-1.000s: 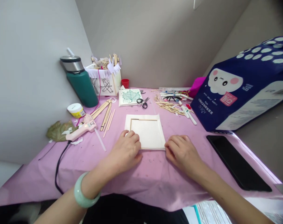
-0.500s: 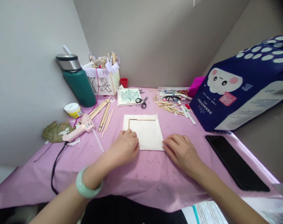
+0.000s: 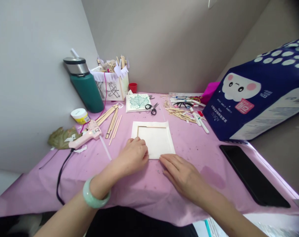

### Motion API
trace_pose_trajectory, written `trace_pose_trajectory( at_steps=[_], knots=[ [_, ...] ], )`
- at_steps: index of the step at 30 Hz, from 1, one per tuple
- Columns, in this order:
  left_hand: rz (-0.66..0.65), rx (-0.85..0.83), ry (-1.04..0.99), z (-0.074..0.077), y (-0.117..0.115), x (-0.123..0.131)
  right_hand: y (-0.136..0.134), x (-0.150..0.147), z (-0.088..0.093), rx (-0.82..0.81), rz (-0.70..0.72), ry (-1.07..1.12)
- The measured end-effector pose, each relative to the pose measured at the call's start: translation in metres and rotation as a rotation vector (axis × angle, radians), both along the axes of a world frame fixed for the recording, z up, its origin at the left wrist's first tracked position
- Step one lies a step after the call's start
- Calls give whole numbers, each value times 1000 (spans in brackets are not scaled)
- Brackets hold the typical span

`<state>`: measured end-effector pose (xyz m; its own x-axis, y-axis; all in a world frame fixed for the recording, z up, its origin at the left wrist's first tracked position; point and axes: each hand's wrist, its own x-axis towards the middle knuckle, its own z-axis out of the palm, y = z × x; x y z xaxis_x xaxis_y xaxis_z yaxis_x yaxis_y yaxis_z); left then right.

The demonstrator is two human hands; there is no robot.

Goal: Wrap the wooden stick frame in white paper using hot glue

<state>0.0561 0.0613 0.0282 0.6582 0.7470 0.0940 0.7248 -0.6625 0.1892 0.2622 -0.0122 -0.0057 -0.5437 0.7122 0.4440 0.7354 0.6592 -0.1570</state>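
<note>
A white square sheet (image 3: 158,143), paper or cloth, lies flat before me. Thin wooden sticks (image 3: 155,127) run along its far side and down its left side. My left hand (image 3: 136,153) is closed over the sheet's near left corner, its fingertips mostly hidden. My right hand (image 3: 180,171) has its fingers stretched out together, fingertips touching the near edge right of the middle; nothing shows in it. A pink glue gun (image 3: 85,135) lies to the left, beside several loose sticks (image 3: 112,126).
Scissors (image 3: 153,108) rest by a leaf-print card (image 3: 138,101) behind the sheet. A green bottle (image 3: 86,90), white jar (image 3: 80,116) and stick-filled box (image 3: 112,87) stand left. Sticks and markers (image 3: 199,120), a blue package (image 3: 253,98) and a black phone (image 3: 253,176) are right.
My right hand has slid left along the sheet's near edge, from its near right corner towards the middle. The left hand stays at the near left corner. The view has shifted slightly.
</note>
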Motion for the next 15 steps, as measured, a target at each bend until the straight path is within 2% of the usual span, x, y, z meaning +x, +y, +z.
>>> trace_pose_trajectory(
  at_steps=[3,5,7,9,11,13,15],
  knots=[
    [15,14,-6,2,5,-4,3,0,1,-28,0,-18],
    [72,68,-38,6,3,-9,3,-1,0,-24,-3,-22],
    [145,149,-136,10,-8,-14,2,-1,-1,-8,-9,-21],
    [159,207,-289,9,-27,-14,2,-2,-3,2,-18,-18],
    [44,199,-388,0,-51,-10,2,-2,-5,12,-23,-8],
    [-51,259,-367,-15,-70,-2,2,-2,-6,30,-18,4],
    [-37,297,-284,-32,-81,6,2,-2,-7,41,-13,14]
  ],
)
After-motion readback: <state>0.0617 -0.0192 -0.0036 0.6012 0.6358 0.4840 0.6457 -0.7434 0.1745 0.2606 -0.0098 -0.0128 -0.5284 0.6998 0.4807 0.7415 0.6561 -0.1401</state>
